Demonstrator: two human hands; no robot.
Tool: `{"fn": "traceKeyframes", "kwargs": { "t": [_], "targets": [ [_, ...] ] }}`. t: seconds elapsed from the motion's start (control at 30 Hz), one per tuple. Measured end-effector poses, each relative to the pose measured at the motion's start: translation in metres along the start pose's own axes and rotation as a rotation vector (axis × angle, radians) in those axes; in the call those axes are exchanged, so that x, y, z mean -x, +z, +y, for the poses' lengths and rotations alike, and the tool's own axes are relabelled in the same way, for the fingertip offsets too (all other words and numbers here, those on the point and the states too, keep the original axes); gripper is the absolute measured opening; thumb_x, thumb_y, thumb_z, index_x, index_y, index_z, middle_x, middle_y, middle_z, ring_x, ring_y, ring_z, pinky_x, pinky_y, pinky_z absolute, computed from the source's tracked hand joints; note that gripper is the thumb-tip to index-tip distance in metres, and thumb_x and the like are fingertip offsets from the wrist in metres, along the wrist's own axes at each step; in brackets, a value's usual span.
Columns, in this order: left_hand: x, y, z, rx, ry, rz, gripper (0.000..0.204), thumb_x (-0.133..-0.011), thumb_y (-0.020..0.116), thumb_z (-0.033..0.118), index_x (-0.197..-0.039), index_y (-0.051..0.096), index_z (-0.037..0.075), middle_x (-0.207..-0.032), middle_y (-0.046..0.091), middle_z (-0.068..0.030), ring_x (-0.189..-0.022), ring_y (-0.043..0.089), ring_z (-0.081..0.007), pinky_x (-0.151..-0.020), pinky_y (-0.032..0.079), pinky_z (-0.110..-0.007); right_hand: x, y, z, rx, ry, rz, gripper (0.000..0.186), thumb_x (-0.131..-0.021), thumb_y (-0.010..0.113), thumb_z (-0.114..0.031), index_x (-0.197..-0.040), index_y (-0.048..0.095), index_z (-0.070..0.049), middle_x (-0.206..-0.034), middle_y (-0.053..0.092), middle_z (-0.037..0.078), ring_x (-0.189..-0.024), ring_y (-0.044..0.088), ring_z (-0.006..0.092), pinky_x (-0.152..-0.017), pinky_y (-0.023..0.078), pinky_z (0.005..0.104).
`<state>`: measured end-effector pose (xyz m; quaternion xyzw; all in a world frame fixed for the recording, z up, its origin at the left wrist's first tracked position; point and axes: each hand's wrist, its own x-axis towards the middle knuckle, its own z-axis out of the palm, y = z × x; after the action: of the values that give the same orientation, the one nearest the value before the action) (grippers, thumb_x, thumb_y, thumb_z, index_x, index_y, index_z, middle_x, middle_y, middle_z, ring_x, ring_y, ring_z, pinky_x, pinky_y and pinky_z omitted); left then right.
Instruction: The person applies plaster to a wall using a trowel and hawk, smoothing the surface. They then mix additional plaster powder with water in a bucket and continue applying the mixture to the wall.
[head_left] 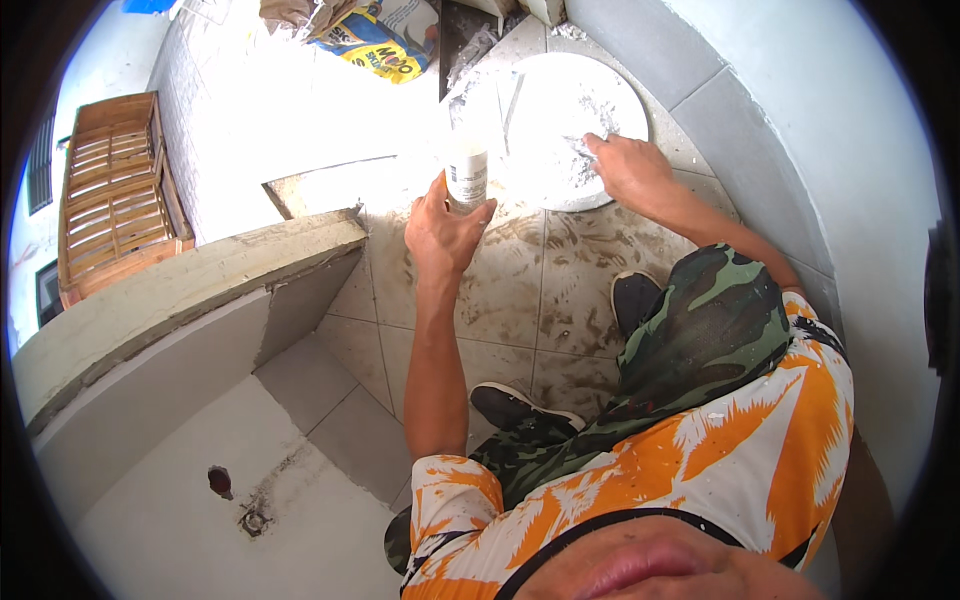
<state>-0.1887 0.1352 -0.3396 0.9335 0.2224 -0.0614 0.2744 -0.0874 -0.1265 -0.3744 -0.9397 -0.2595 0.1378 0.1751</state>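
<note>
My left hand (445, 225) is closed around the lower part of a white plastic bottle (467, 175) with a printed label; its top fades into bright glare. To the right, my right hand (632, 170) reaches over a round white surface (555, 100), smeared with white powder or paste. The fingers of that hand curl inward at its right part, and whatever they may hold is hidden. Glare washes out the round surface's left side, so I cannot tell whether it is a lid or a basin.
Muddy floor tiles (490, 290) lie under my shoes. A low wall ledge (200, 265) runs along the left, with a recess having a hole (219, 481). A grey-tiled wall (745, 130) curves close on the right. A yellow-and-blue bag (385, 45) lies at the back.
</note>
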Motion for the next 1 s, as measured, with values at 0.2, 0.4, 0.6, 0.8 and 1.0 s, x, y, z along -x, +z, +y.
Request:
{"fn": "traceKeyframes", "kwargs": {
  "t": [0.2,0.4,0.6,0.8,1.0],
  "targets": [
    [0.01,0.005,-0.006,0.03,0.023,-0.01,0.076,-0.07,0.088,0.039,-0.135,0.061,0.009,-0.099,0.069,-0.0102,-0.096,0.063,-0.0264,-0.084,0.053,-0.042,-0.005,0.003,-0.007,0.187,0.057,-0.159,0.035,-0.092,0.062,-0.01,-0.126,0.064,-0.004,-0.095,0.07,0.019,-0.088,0.071,0.0368,-0.074,0.057,0.0469],
    [0.017,0.008,-0.009,-0.031,0.065,0.045,0.076,-0.069,0.088,0.038,-0.133,0.062,0.006,-0.098,0.069,-0.0098,-0.094,0.063,-0.0257,-0.082,0.053,-0.042,-0.011,-0.009,0.017,0.231,-0.08,0.31,0.032,-0.084,0.06,-0.001,-0.114,0.069,-0.007,-0.086,0.069,0.017,-0.08,0.072,0.0331,-0.066,0.058,0.0438],
    [0.019,0.008,-0.009,0.007,0.117,0.095,0.077,-0.068,0.089,0.037,-0.132,0.062,0.004,-0.097,0.069,-0.0104,-0.093,0.062,-0.025,-0.081,0.054,-0.041,-0.024,-0.007,0.032,0.259,-0.062,0.228,0.034,-0.082,0.062,-0.001,-0.111,0.075,-0.013,-0.087,0.069,0.012,-0.08,0.069,0.0299,-0.069,0.056,0.0434],
    [0.021,0.008,-0.01,0.063,0.116,0.116,0.077,-0.067,0.089,0.035,-0.131,0.062,0.002,-0.097,0.069,-0.0106,-0.093,0.063,-0.0253,-0.08,0.054,-0.042,-0.046,0.002,0.025,0.222,-0.321,0.177,0.034,-0.087,0.064,-0.006,-0.117,0.076,-0.018,-0.09,0.07,0.008,-0.086,0.065,0.0279,-0.079,0.052,0.0416],
    [0.024,0.005,-0.012,0.016,0.129,0.143,0.078,-0.067,0.09,0.034,-0.131,0.061,0.0,-0.098,0.069,-0.0109,-0.095,0.063,-0.0264,-0.081,0.054,-0.041,-0.039,-0.013,0.039,0.268,-0.194,0.139,0.036,-0.086,0.062,-0.002,-0.113,0.078,-0.018,-0.087,0.069,0.009,-0.085,0.065,0.0281,-0.078,0.052,0.0418]
  ]
}}
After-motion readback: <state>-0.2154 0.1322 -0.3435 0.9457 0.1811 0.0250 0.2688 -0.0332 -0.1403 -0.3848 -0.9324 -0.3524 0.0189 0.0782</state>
